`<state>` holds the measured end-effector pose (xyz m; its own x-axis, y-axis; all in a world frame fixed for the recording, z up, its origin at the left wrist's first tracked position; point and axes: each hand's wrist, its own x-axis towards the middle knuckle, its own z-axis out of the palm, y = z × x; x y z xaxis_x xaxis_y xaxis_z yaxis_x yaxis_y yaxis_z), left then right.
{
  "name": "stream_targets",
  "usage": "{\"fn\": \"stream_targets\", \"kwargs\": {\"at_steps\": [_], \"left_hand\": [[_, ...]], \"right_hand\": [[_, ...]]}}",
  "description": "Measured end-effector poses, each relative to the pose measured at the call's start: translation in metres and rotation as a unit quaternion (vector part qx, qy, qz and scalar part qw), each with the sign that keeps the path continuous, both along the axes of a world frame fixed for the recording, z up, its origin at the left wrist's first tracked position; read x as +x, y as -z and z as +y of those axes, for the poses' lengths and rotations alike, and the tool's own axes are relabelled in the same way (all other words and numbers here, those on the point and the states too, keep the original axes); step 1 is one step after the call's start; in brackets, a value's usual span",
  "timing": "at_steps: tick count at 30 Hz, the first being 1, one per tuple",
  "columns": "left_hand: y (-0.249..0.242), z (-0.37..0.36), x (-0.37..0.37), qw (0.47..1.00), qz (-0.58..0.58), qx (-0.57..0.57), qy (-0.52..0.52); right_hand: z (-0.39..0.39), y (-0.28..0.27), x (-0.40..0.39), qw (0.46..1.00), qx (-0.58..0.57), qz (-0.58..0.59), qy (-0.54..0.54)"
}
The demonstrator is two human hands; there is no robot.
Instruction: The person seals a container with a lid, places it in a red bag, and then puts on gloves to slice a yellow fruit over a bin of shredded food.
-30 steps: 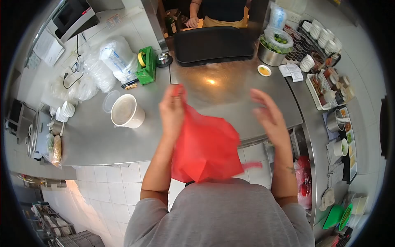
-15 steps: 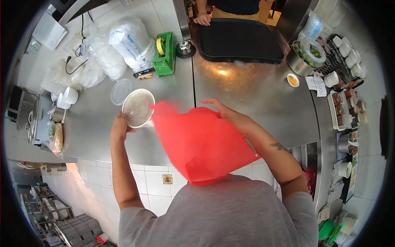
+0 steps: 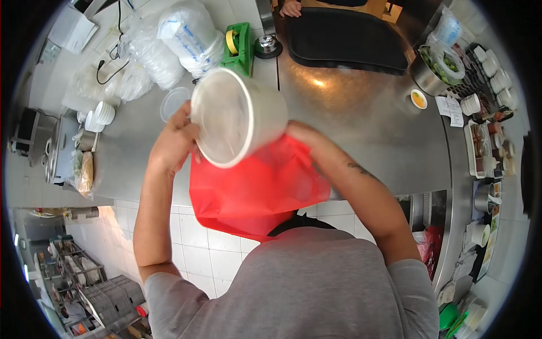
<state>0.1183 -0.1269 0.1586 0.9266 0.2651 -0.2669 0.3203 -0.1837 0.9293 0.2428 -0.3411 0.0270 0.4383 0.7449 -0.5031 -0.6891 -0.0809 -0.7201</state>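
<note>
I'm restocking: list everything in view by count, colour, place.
tub: 1, white, centre
bag: 1, red, front centre
lid: 1, clear, left
tape dispenser: 1, green, back
bell: 1, silver, back
tray: 1, black, back
sauce cup: 1, white, right
plastic packs: several, clear, back left
counter: 1, grey, centre
kitchenware: many, mixed, sides
co-worker's hand: 1, bare, back
shirt: 1, grey, bottom
left hand: 1, bare, on tub
right hand: 1, bare, at bag

The person wears a heather-grey, short-sleeved cloth shirt (image 3: 339, 282), softly creased across the body. Its loose grey left sleeve (image 3: 175, 299) and loose grey right sleeve (image 3: 415, 291) end near the elbows. A small, dark, irregular tattoo (image 3: 359, 168) marks the right forearm. The left hand (image 3: 176, 138) and right hand (image 3: 299, 133) are bare.
</note>
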Motion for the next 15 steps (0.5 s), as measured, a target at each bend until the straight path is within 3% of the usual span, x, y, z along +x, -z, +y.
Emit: {"fn": "stream_targets", "kwargs": {"at_steps": [3,4,5,6,8,9,11,14,15], "left_hand": [[0.006,-0.038,-0.005,0.99,0.072,0.085,0.09],[0.013,-0.052,-0.003,0.978,0.103,0.122,0.133],[0.021,-0.062,-0.003,0.962,0.134,0.157,0.178],[0.046,-0.07,-0.003,0.962,0.094,0.166,0.196],[0.105,-0.085,0.001,0.955,0.01,0.18,0.236],[0.125,-0.09,0.006,0.949,-0.017,0.182,0.257],[0.129,-0.093,0.006,0.948,-0.007,0.152,0.28],[0.12,-0.082,0.015,0.969,0.026,0.068,0.237],[0.116,-0.076,0.02,0.977,0.023,0.037,0.209]], "right_hand": [[-0.042,-0.077,0.005,0.987,0.002,-0.008,0.159],[-0.046,-0.079,0.006,0.972,-0.045,-0.217,0.075],[-0.043,-0.081,0.004,0.907,-0.098,-0.41,-0.016],[-0.035,-0.09,-0.012,0.859,-0.132,-0.482,-0.107],[-0.019,-0.108,-0.044,0.714,-0.168,-0.626,-0.263],[-0.001,-0.091,-0.072,0.609,-0.217,-0.724,-0.24],[-0.003,-0.074,-0.104,0.568,-0.144,-0.799,-0.138],[-0.041,-0.099,-0.105,0.597,-0.077,-0.771,-0.208],[-0.067,-0.09,-0.098,0.588,-0.073,-0.804,-0.049]]}}
